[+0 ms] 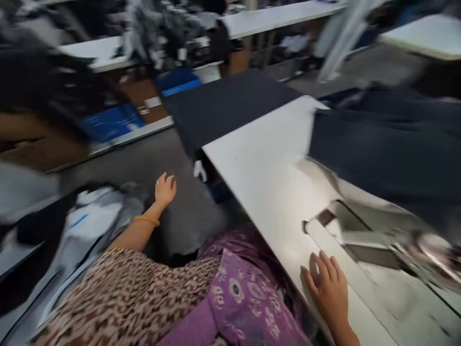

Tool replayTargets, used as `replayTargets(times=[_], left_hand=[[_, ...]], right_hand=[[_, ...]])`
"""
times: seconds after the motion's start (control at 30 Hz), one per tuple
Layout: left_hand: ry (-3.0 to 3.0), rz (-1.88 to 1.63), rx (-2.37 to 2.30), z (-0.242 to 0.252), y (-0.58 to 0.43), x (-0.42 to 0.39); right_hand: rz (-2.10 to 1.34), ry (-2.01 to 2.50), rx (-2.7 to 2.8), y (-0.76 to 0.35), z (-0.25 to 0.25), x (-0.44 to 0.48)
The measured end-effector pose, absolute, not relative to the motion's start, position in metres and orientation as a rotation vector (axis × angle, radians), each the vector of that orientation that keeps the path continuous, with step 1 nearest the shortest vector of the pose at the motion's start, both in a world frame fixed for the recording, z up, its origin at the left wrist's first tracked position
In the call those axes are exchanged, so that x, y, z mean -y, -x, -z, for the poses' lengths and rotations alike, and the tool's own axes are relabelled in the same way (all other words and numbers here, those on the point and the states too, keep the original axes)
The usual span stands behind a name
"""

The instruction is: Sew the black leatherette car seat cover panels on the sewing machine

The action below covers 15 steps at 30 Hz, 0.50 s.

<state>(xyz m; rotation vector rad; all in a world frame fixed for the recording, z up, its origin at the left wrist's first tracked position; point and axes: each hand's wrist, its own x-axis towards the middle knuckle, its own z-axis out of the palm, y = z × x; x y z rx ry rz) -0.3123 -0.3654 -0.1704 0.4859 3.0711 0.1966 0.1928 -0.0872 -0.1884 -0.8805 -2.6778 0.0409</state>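
Observation:
My left hand [164,188] reaches down and out to my left over a grey cloth [187,211] by the floor, its fingers loosely curled with nothing seen in them. A thin orange bangle [146,220] sits on that wrist. Lying flat near the edge of the white work table [266,168], my right hand [329,288] has its fingers stretched out and holds nothing. A dark navy cloth [389,144] lies on the table to the right, blurred by motion. Metal machine parts [403,240] sit in a cut-out of the table beside my right hand.
A pile of white, grey and black fabric [79,226] lies at my left. A flat dark sheet [223,105] lies beyond the table's far end. Long white tables [273,19] and blue bins [111,120] stand further back, all blurred. My lap shows purple patterned cloth [245,298].

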Motion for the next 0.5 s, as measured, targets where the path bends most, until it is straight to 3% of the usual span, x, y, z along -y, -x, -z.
replayTargets(times=[0.23, 0.5], left_hand=[[0.767, -0.109, -2.869, 0.172, 0.213, 0.665], [1.075, -0.167, -2.758, 0.213, 0.162, 0.804]], right_hand=[[0.099, 0.608, 2.976, -0.098, 0.175, 0.143], [0.213, 0.810, 3.181, -0.091, 0.159, 0.162]])
